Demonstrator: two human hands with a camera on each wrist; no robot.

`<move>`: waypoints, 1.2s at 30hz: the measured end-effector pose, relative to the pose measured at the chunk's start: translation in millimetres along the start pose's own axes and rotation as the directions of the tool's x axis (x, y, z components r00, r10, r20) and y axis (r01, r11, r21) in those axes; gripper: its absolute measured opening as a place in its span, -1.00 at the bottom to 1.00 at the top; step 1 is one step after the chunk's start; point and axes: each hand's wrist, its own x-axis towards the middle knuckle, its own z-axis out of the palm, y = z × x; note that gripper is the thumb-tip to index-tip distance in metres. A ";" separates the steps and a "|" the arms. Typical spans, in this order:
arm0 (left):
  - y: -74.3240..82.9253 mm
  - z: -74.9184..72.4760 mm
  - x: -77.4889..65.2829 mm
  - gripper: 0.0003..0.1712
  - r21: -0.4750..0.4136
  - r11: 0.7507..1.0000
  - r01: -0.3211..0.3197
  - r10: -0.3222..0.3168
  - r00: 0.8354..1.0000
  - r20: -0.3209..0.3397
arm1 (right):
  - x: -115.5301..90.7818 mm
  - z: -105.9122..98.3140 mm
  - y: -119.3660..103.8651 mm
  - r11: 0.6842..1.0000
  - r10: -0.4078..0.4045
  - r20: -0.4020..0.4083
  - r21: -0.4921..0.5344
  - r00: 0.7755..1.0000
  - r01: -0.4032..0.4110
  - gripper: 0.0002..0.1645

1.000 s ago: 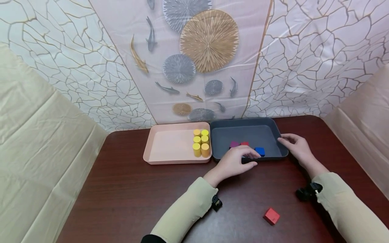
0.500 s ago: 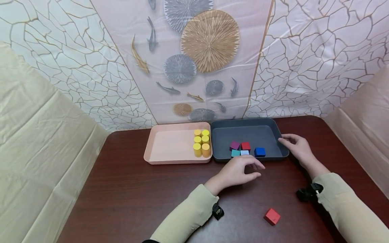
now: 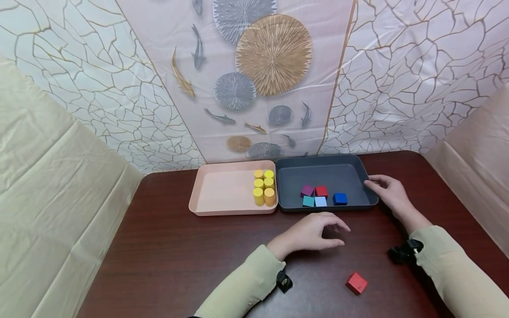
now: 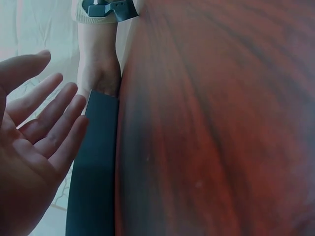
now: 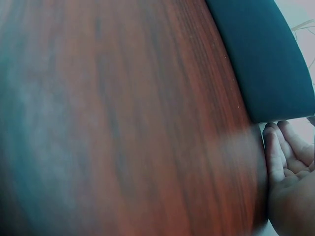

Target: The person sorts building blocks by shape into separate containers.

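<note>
My left hand (image 3: 314, 230) hovers over the table in front of the dark grey tray (image 3: 318, 170), holding nothing. Its fingers are loosely bent and thumb and fingers stand apart, as the left wrist view also shows. At the tray's right end my right hand (image 3: 391, 194) holds the rim, thumb over the edge and fingers against the outer wall. Inside the tray lie a purple cube (image 3: 307, 191), a red cube (image 3: 321, 191), a teal cube (image 3: 308, 201), a light blue cube (image 3: 320, 202) and, apart from these, a blue cube (image 3: 339, 199).
Another red cube (image 3: 356, 283) sits on the dark wooden table (image 3: 191, 265), near the front. A pink tray (image 3: 222, 187) stands left of the grey one, with several yellow and orange cylinders (image 3: 258, 196) along its right side. A patterned cloth hangs behind.
My left hand has drawn back from over the grey tray's front edge to above the table, uncovering the teal and light blue cubes. My right hand stays at the rim.
</note>
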 end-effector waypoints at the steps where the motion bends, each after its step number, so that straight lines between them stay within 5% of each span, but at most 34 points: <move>1: 0.7 0.4 -0.2 -0.62 0.006 1.000 -0.006 0.006 1.000 0.011 | 0.0 0.0 0.5 1.000 -0.001 0.001 0.000 1.000 0.001 -0.32; 14: 4.6 6.4 -2.3 -0.54 -0.037 0.999 -0.035 0.041 0.983 0.181 | -0.9 0.4 0.6 1.000 0.002 0.006 -0.015 1.000 -0.002 -0.32; 36: 19.5 20.0 0.7 -0.51 -0.086 0.996 -0.035 0.063 0.935 0.350 | -1.2 1.1 -0.9 1.000 0.001 0.011 -0.020 1.000 -0.001 -0.31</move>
